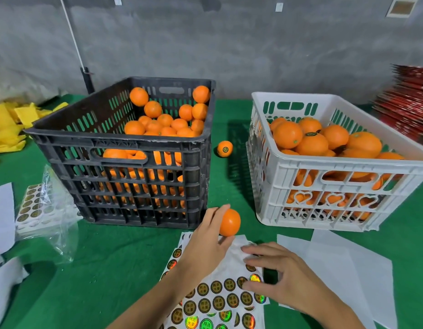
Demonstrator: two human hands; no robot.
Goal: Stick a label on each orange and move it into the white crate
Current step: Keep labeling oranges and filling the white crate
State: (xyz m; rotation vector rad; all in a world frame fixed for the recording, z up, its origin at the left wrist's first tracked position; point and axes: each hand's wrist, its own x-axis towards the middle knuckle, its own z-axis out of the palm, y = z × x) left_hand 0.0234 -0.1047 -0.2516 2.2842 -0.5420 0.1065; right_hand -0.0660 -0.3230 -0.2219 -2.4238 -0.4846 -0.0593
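My left hand [205,238] grips an orange [230,222] just above the green table, in front of the black crate [120,137] full of unlabelled oranges. My right hand [280,277] lies with spread fingers on the sheet of round labels [217,301] at the near edge, thumb and fingertips beside a shiny label [254,278]. The white crate [348,163] stands to the right, heaped with labelled oranges. One labelled orange [225,148] lies loose on the table between the two crates.
More label sheets in a clear plastic bag [39,205] lie left of the black crate. White backing papers [336,269] lie right of my hands. Yellow foam nets [8,124] are at the far left, stacked red boxes [407,103] at the far right.
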